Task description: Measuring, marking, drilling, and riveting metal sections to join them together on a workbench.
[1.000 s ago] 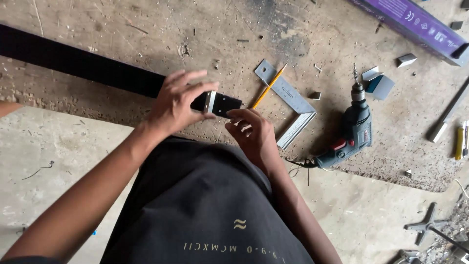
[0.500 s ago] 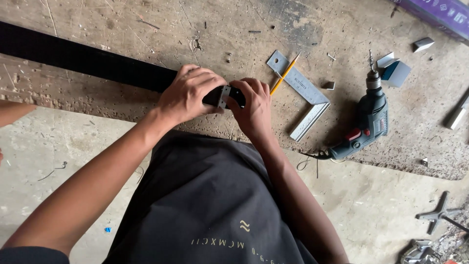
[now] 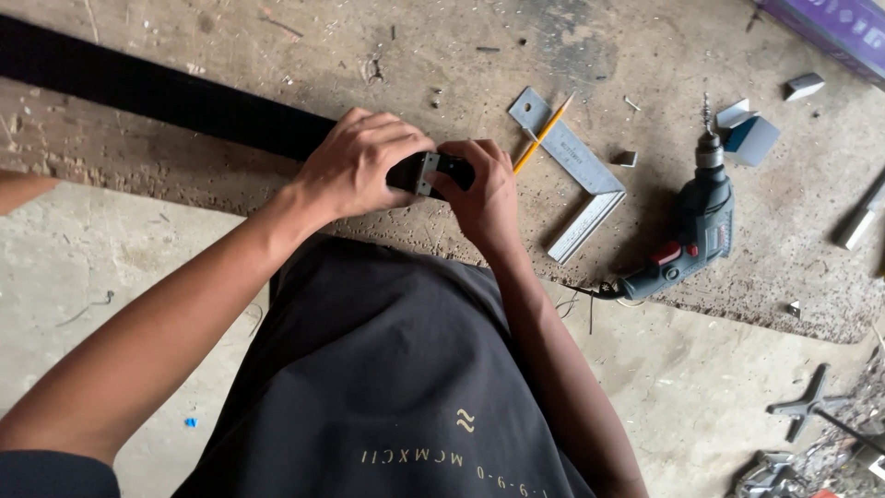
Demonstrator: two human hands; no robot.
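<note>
The black bar (image 3: pixel 166 97) is the one long piece on the bench, running from the upper left edge toward the middle, where its near end disappears under my hands. At that end I see one small metal bracket (image 3: pixel 426 172) showing between the thumbs, set against a black end piece.

Counting what lies about: one steel try square (image 3: pixel 579 175), one yellow pencil (image 3: pixel 544 146) lying across its blade, one corded power drill (image 3: pixel 693 231) with its bit pointing away from me, two small pale blocks (image 3: pixel 749 134) just beyond the drill's tip and a third (image 3: pixel 804 87) farther right, and one purple box (image 3: pixel 843 28) in the top right corner.

My left hand (image 3: pixel 355 166) lies curled over the top of the bar's end, fingers bent together and pressed down on it. My right hand (image 3: pixel 487 189) meets it from the other side, fingers curled in around the black end piece, thumb on the bracket. Both hands are closed tight on the same spot, touching each other. I cannot tell whether the bracket is already seated on the bar.
</note>
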